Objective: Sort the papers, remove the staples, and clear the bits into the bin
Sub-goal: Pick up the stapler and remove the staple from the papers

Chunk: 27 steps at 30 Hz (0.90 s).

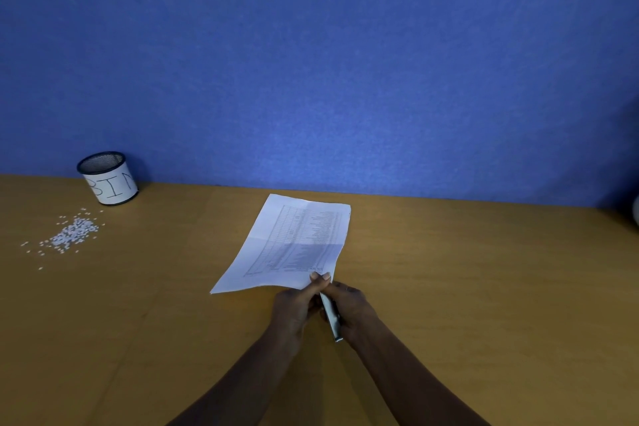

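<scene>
Left grip [296, 308] at papers' [294, 245] corner (tool [332, 317], perhaps)

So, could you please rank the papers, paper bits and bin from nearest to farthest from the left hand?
1. The papers, pinched by the left hand at the near corner.
2. The paper bits, far left, and bin, just behind them: too close to call.

A: What is the surface like?

B: A tan wooden desk [449, 287], seen from above.

A: What lies on it?

B: At far left stands an upright mesh cup [110, 180] labelled "BIN" (hand-lettered on a white wrap). Just in front of it is a loose scatter of small white paper bits [72, 232]. At centre, well apart from both, a printed sheet [294, 245] lies at a slant.
</scene>
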Available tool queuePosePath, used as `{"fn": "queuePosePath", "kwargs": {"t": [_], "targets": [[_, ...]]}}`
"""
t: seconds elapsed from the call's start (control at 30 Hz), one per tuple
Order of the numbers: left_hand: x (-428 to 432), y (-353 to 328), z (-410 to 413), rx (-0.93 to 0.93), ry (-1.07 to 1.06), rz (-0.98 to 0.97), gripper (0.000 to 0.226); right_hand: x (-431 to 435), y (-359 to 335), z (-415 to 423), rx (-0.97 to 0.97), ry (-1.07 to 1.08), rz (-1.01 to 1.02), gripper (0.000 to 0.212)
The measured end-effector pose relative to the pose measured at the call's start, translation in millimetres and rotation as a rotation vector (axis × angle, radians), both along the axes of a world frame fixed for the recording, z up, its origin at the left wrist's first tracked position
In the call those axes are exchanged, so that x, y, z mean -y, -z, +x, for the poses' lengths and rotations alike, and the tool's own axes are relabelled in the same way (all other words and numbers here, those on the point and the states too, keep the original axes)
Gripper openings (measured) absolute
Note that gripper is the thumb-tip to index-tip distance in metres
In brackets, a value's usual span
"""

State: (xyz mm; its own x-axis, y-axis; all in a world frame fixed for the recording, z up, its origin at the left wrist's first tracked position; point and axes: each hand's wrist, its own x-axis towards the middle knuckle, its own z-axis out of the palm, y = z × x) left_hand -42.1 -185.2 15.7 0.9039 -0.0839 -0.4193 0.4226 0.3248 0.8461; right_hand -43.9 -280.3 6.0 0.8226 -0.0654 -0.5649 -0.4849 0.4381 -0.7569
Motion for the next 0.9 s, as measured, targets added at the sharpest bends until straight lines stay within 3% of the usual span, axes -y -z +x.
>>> {"fn": "queuePosePath", "kwargs": {"t": [0.37,0.57,0.7,0.83,0.9], "targets": [[2.7,0.7,2.0,-0.018,-0.018,-0.007,0.012,0.7,5.7,3.2,-0.012,0.009,-0.046,0.049],[3.6,2.8,4.0,-0.057,-0.007,-0.036,0.027,2.7,6.4,6.5,-0.007,-0.002,-0.031,0.062],[0.3,5.8,4.4,-0.050,0.053,-0.050,0.037,3.7,5.5,6.4,0.014,-0.032,-0.029,0.084],[-0.6,8.7,6.3,-0.070,0.053,-0.007,0.040,3.5,4.2,5.1,0.015,-0.067,-0.028,0.053],[-0.5,9.5,6.2,-0.092,0.039,-0.010,0.045,2.2,4.1,4.6,0.027,-0.071,-0.012,0.063]]}}
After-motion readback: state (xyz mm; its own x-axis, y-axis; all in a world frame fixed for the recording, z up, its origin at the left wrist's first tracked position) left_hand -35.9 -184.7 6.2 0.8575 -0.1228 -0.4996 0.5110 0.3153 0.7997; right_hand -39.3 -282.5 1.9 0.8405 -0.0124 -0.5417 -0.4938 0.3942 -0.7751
